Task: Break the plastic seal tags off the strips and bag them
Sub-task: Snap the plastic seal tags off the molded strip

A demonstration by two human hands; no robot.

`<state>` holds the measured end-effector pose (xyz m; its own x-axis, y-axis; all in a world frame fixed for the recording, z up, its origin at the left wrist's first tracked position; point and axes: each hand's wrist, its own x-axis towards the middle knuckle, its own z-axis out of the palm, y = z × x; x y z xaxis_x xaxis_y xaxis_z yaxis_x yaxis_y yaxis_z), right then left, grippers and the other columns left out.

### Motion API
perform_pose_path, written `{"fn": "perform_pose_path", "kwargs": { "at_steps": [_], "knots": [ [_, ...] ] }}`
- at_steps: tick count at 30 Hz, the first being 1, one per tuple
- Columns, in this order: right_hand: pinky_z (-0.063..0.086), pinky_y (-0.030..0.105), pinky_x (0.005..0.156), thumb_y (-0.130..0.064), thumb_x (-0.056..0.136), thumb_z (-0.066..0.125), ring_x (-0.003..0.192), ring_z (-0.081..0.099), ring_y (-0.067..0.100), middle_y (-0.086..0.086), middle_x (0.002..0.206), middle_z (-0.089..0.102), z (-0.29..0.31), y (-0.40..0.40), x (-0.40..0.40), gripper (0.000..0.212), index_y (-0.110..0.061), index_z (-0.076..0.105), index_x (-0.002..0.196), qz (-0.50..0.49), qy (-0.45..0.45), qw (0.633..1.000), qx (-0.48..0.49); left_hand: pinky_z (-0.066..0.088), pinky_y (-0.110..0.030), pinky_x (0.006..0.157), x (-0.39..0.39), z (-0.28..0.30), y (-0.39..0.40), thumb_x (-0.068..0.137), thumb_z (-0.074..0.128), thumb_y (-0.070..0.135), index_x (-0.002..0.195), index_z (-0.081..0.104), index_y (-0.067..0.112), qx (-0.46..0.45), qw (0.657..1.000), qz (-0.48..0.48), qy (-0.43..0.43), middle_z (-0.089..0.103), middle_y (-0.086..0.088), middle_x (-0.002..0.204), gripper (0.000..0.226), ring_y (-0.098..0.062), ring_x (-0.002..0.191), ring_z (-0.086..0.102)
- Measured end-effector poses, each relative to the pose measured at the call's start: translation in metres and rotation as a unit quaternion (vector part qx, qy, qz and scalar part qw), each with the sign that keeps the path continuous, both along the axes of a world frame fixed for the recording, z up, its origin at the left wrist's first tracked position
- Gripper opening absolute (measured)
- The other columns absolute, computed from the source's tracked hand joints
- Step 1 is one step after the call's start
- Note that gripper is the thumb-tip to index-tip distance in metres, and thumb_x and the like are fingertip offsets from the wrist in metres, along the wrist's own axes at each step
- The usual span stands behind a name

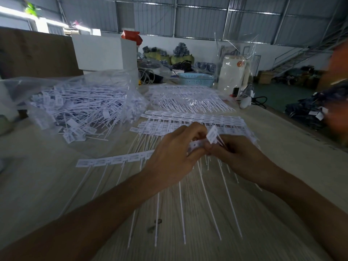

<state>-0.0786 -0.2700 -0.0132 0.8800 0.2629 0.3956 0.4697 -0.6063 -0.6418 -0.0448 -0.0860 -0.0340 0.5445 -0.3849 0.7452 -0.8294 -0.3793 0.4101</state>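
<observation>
Open surface near the body, clutter beyond

Bare surface (47, 185) lies open at the near left. Ahead, strips of tags (192, 119) cover the middle; a bag of loose tags (79, 106) blocks the far left, and a blue basket (195, 81) stands behind.

Way past the hands there's a light blue basket (195, 79) on the desk (47, 185), a big white box (101, 53) off to its left, and a white appliance (233, 72) under clear plastic on its right.
</observation>
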Motion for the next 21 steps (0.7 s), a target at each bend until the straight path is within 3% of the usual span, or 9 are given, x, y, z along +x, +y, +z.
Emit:
{"fn": "perform_pose_path", "kwargs": {
  "at_steps": [4, 6, 8, 11, 14, 18, 21],
  "knots": [
    [0.027, 0.014, 0.048, -0.043, 0.092, 0.050, 0.044, 0.035, 0.002, -0.008, 0.050, 0.042, 0.0030, -0.0016, -0.0035, 0.042, -0.009, 0.065, 0.072, 0.006, 0.031, 0.998, 0.047, 0.051, -0.042, 0.071, -0.0012, -0.0005, 0.0021, 0.092, 0.062, 0.032, 0.116, 0.050, 0.033, 0.066, 0.998, 0.003, 0.018, 0.062, 0.006, 0.101, 0.026, -0.012, 0.089, 0.059],
    [0.027, 0.012, 0.044, -0.038, 0.095, 0.053, 0.039, 0.034, 0.001, -0.010, 0.044, 0.041, 0.0026, -0.0047, -0.0008, 0.038, -0.011, 0.063, 0.070, -0.014, 0.053, 0.993, 0.100, 0.051, -0.042, 0.077, -0.0008, -0.0001, 0.0042, 0.093, 0.056, 0.033, 0.124, 0.049, 0.033, 0.075, 0.997, 0.010, 0.024, 0.064, 0.005, 0.106, 0.032, -0.016, 0.095, 0.061],
    [0.027, 0.013, 0.042, -0.038, 0.095, 0.055, 0.038, 0.033, 0.002, -0.009, 0.042, 0.040, 0.0006, -0.0056, 0.0009, 0.038, -0.013, 0.063, 0.068, -0.033, 0.071, 0.989, 0.129, 0.053, -0.040, 0.072, 0.0007, 0.0008, 0.0057, 0.093, 0.053, 0.032, 0.127, 0.049, 0.031, 0.079, 0.996, 0.033, 0.021, 0.067, 0.003, 0.101, 0.034, -0.017, 0.087, 0.064],
    [0.027, 0.015, 0.041, -0.038, 0.097, 0.056, 0.038, 0.033, 0.003, -0.009, 0.044, 0.040, -0.0030, -0.0026, 0.0031, 0.039, -0.018, 0.063, 0.064, -0.052, 0.087, 0.985, 0.142, 0.045, -0.029, 0.060, -0.0011, 0.0011, 0.0074, 0.091, 0.052, 0.031, 0.125, 0.052, 0.030, 0.117, 0.989, 0.086, -0.025, 0.066, 0.005, 0.086, 0.034, -0.013, 0.068, 0.059],
    [0.027, 0.018, 0.040, -0.038, 0.097, 0.057, 0.038, 0.033, 0.006, -0.006, 0.044, 0.040, -0.0040, -0.0028, 0.0052, 0.039, -0.019, 0.062, 0.063, -0.081, 0.092, 0.980, 0.155, 0.046, -0.030, 0.065, -0.0047, 0.0010, 0.0073, 0.087, 0.056, 0.034, 0.125, 0.055, 0.028, 0.142, 0.983, 0.108, -0.053, 0.066, 0.003, 0.090, 0.038, -0.019, 0.076, 0.060],
    [0.027, 0.015, 0.040, -0.036, 0.098, 0.057, 0.037, 0.033, 0.003, -0.008, 0.042, 0.039, -0.0045, -0.0027, 0.0044, 0.040, -0.013, 0.061, 0.065, -0.075, 0.077, 0.985, 0.136, 0.039, -0.027, 0.063, -0.0027, 0.0004, 0.0088, 0.088, 0.070, 0.032, 0.111, 0.064, 0.021, 0.144, 0.975, 0.142, -0.095, 0.068, 0.000, 0.085, 0.026, -0.024, 0.076, 0.065],
    [0.028, 0.013, 0.043, -0.033, 0.098, 0.056, 0.039, 0.034, 0.001, -0.010, 0.044, 0.042, -0.0030, -0.0024, 0.0022, 0.039, -0.008, 0.061, 0.069, -0.060, 0.046, 0.993, 0.096, 0.047, -0.031, 0.060, -0.0039, -0.0011, 0.0087, 0.090, 0.069, 0.026, 0.110, 0.067, 0.017, 0.160, 0.969, 0.143, -0.118, 0.070, -0.004, 0.084, 0.022, -0.027, 0.073, 0.068]
  ]
}}
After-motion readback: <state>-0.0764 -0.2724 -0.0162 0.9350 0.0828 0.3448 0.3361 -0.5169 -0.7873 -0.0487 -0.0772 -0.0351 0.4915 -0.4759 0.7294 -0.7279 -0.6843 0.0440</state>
